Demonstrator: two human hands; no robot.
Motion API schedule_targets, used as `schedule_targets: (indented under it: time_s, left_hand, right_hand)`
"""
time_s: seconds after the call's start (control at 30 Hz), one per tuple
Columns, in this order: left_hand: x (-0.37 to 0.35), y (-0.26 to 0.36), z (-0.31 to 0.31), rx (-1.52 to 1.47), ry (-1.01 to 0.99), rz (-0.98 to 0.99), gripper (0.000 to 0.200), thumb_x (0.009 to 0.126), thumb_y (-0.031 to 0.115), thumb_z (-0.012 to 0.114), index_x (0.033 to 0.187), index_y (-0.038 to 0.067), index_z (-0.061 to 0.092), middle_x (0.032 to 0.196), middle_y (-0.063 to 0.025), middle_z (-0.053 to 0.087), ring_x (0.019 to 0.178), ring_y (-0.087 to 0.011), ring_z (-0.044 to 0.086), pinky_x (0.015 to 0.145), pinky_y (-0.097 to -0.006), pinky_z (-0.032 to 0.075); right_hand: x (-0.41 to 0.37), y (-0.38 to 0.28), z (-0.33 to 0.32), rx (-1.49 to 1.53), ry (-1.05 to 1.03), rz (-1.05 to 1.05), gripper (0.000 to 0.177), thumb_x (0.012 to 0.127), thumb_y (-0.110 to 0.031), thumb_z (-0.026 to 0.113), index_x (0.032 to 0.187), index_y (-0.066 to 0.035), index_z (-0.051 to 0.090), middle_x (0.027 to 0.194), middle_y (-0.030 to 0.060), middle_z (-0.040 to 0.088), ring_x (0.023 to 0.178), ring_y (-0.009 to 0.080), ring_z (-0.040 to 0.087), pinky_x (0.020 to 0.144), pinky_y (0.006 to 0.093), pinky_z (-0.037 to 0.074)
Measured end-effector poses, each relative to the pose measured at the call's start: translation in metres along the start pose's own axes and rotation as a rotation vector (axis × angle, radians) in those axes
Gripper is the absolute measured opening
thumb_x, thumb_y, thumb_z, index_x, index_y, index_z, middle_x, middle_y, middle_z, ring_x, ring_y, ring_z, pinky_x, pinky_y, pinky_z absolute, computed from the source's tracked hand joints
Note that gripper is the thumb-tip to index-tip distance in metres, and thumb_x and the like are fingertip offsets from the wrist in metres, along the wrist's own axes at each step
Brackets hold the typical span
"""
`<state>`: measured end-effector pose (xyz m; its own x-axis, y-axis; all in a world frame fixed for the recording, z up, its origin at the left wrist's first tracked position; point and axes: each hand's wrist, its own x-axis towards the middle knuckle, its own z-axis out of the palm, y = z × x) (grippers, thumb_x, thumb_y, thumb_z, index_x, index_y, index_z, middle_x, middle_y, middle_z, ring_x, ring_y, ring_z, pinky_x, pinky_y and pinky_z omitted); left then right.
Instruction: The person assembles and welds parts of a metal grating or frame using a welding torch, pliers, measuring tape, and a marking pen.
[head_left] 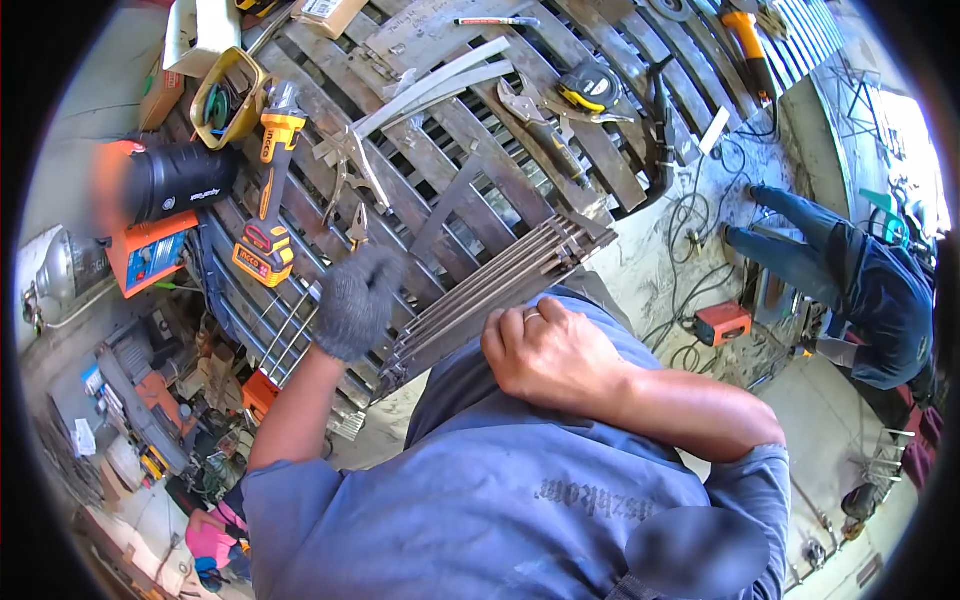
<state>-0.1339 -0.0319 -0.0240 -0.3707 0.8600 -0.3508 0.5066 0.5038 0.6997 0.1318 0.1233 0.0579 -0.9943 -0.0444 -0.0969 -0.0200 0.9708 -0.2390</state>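
Observation:
My left hand (358, 303), in a dark grey knitted glove, is closed above the near left part of the slatted metal table (440, 160). The jaws of a pair of pliers (357, 226) stick out past its fingers, with the handles hidden by the glove. My bare right hand (555, 347), a ring on one finger, is curled into a fist against my body at the table's near edge. Nothing shows in it. Between the hands, a bundle of thin metal bars (490, 285) lies along that edge. Locking pliers (350, 165) lie just beyond the glove.
A yellow cordless angle grinder (275, 170) and a black bottle (185, 180) are at the left. Farther back lie a tape measure (590, 87), larger locking pliers (545, 130) and curved metal strips (435, 90). Another person (850, 270) bends at the right near cables and an orange machine (722, 323).

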Motion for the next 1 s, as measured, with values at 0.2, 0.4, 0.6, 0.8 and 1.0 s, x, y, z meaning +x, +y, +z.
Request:
schedule_targets:
  time_s: [0.2, 0.4, 0.6, 0.8, 1.0]
  left_hand:
    - [-0.009, -0.073, 0.017, 0.605, -0.036, -0.397, 0.055, 0.094, 0.034, 0.086, 0.128, 0.0, 0.058, 0.12, -0.0316, 0.071, 0.112, -0.0517, 0.07, 0.1, -0.0591, 0.056]
    - [-0.007, -0.103, 0.017, 0.489, -0.011, -0.328, 0.031, 0.098, 0.024, 0.075, 0.114, -0.001, 0.066, 0.108, -0.0286, 0.073, 0.104, -0.0495, 0.073, 0.091, -0.0586, 0.058]
    - [-0.004, -0.099, -0.017, -0.123, -0.073, -0.405, 0.014, 0.096, 0.003, 0.066, 0.108, -0.001, 0.071, 0.093, -0.0158, 0.075, 0.094, -0.0292, 0.075, 0.084, -0.0423, 0.059]
    - [-0.023, 0.037, -0.041, -0.261, -0.211, -0.15, 0.046, 0.094, -0.005, 0.067, 0.14, 0.0, 0.065, 0.12, -0.0149, 0.075, 0.116, -0.025, 0.074, 0.106, -0.0372, 0.057]
    - [-0.03, 0.076, -0.037, 0.419, -0.211, 0.301, 0.056, 0.091, 0.01, 0.078, 0.144, -0.001, 0.064, 0.143, -0.0231, 0.059, 0.132, -0.0401, 0.06, 0.114, -0.0494, 0.05]
  right_hand:
    - [0.001, -0.003, 0.009, 0.007, 0.082, 0.063, 0.04, 0.088, -0.015, 0.071, 0.119, 0.009, 0.074, 0.093, 0.0124, 0.071, 0.076, 0.0202, 0.073, 0.077, 0.0349, 0.061]
    - [0.0, -0.004, 0.01, -0.073, 0.141, 0.072, 0.04, 0.091, -0.015, 0.07, 0.122, 0.009, 0.073, 0.1, 0.0156, 0.075, 0.078, 0.0199, 0.074, 0.082, 0.0346, 0.062]
    - [-0.006, -0.004, 0.018, 0.074, 0.18, 0.046, 0.014, 0.086, -0.014, 0.07, 0.089, -0.001, 0.066, 0.076, 0.0073, 0.057, 0.062, 0.0186, 0.061, 0.062, 0.0345, 0.051]
    - [-0.006, -0.002, 0.018, 0.096, 0.192, 0.031, 0.012, 0.085, -0.014, 0.07, 0.086, -0.003, 0.064, 0.074, 0.0068, 0.055, 0.06, 0.0202, 0.06, 0.06, 0.0352, 0.05]
    - [-0.004, -0.002, 0.017, 0.108, 0.162, 0.027, 0.014, 0.087, -0.014, 0.07, 0.087, -0.001, 0.064, 0.074, 0.0088, 0.058, 0.062, 0.023, 0.064, 0.061, 0.0376, 0.052]
